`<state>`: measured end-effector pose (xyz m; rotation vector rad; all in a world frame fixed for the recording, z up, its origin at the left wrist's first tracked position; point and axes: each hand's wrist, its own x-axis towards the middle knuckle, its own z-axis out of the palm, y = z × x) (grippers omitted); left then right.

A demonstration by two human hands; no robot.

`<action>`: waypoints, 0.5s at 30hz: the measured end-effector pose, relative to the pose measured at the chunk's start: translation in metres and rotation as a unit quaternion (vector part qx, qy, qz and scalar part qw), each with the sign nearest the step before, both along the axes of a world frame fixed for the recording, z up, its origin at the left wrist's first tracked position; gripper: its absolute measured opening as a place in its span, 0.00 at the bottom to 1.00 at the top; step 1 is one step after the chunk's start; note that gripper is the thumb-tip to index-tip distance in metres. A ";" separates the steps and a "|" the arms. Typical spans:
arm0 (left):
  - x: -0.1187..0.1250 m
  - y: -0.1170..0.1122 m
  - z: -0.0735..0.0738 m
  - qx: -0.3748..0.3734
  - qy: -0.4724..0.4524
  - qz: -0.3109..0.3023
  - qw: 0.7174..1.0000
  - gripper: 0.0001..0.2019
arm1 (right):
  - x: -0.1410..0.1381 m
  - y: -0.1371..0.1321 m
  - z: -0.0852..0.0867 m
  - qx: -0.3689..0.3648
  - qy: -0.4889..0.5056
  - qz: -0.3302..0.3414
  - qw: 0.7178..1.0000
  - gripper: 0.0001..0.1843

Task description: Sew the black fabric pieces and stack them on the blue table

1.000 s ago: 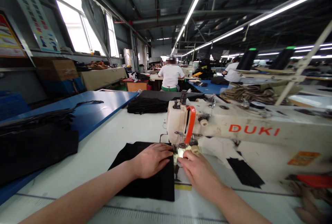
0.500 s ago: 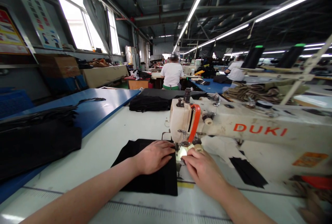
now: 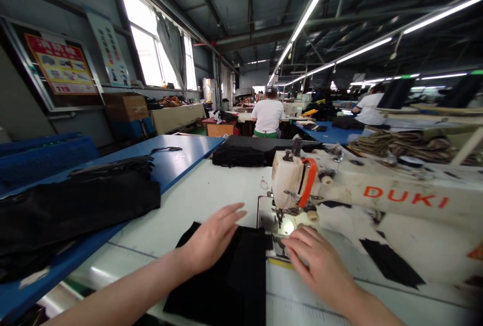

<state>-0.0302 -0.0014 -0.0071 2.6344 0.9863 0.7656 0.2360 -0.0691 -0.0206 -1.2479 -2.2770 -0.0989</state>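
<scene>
1. Black fabric panel [image 3: 241, 278]: flat on the white sewing table [image 3: 192, 200], nearer and left of the DUKI sewing machine [image 3: 347, 190].
2. Left hand [image 3: 211, 239]: fingers extended, released, over the panel.
3. Right hand [image 3: 320, 260]: fingers bent, beside the metal plate [image 3: 267, 213]; grip cannot be determined.

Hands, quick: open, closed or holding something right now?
Left hand: open, over the black fabric.
Right hand: partly curled near the sewing machine; cannot tell whether it holds anything.

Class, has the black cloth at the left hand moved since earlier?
Yes: judged against the sewing machine, the black cloth has shifted toward the camera, slightly left.
</scene>
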 end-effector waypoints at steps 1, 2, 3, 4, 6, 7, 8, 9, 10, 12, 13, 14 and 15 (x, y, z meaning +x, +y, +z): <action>-0.007 0.005 0.002 -0.020 0.001 0.038 0.999 0.20 | -0.011 -0.009 0.001 0.000 -0.003 0.007 1.000 0.12; -0.013 0.010 0.004 -0.056 0.014 0.065 0.996 0.20 | -0.023 -0.018 0.000 -0.002 -0.017 0.015 1.000 0.15; -0.018 0.014 0.006 -0.102 0.032 0.083 0.991 0.20 | -0.037 -0.026 -0.003 -0.007 -0.041 0.031 0.999 0.23; -0.022 0.017 0.008 -0.150 0.052 0.094 0.983 0.20 | -0.051 -0.032 -0.007 -0.001 -0.054 0.035 0.998 0.30; -0.028 0.019 0.014 -0.232 0.077 0.103 0.964 0.16 | -0.074 -0.038 -0.018 0.012 -0.065 0.010 0.998 0.30; -0.029 0.018 0.016 -0.261 0.080 0.106 0.956 0.13 | -0.082 -0.039 -0.022 0.005 -0.064 -0.014 0.998 0.26; -0.031 0.017 0.019 -0.286 0.079 0.106 0.949 0.10 | -0.088 -0.038 -0.024 -0.007 -0.058 -0.030 0.998 0.20; -0.033 0.016 0.020 -0.309 0.076 0.103 0.942 0.08 | -0.090 -0.037 -0.025 -0.024 -0.050 -0.042 0.998 0.13; -0.035 0.014 0.021 -0.337 0.069 0.100 0.934 0.08 | -0.091 -0.035 -0.023 -0.044 -0.039 -0.044 0.997 0.09; -0.041 0.010 0.021 -0.393 0.039 0.097 0.914 0.09 | -0.086 -0.032 -0.015 -0.091 -0.003 -0.027 0.995 0.08; -0.045 0.008 0.020 -0.418 0.017 0.098 0.903 0.10 | -0.083 -0.030 -0.011 -0.120 0.025 -0.012 0.992 0.07; -0.050 0.006 0.018 -0.441 -0.006 0.101 0.892 0.10 | -0.079 -0.028 -0.007 -0.153 0.061 0.005 0.986 0.07; -0.054 0.004 0.016 -0.459 -0.030 0.106 0.882 0.10 | -0.076 -0.026 -0.004 -0.192 0.105 0.022 0.975 0.08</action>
